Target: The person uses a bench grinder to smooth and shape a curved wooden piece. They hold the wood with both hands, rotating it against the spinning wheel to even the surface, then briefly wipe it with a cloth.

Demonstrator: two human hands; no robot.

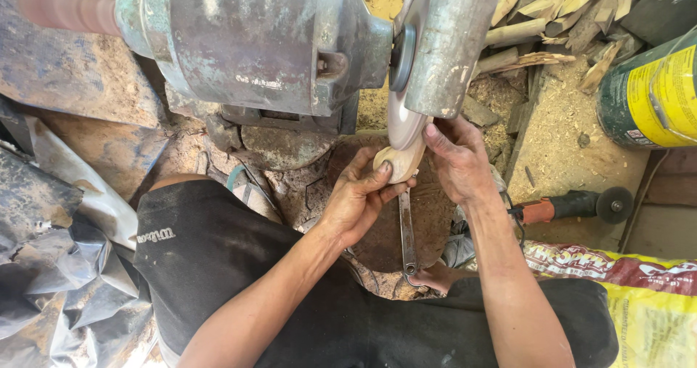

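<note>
1. Nearest, the person sits on the ground in black shorts (218, 259), knees apart, so both forearms reach forward between them.
2. A metal wrench (406, 230) lies flat on the ground just behind the hands, within easy reach.
3. The left hand (359, 197) has its grip closed around a pale wooden piece (396, 161), cupping it from below to steady it.
4. The right hand (457, 161) clasps the same piece from the right, fingers wrapped over its top, so the wood is pinned on both sides.
5. The piece sits against the edge of the round disc (403, 117) of a worn grey motor (254, 41).
6. To the right lie an orange power tool (573, 207) and, farther off, wood scraps (559, 12) on sawdust.
</note>
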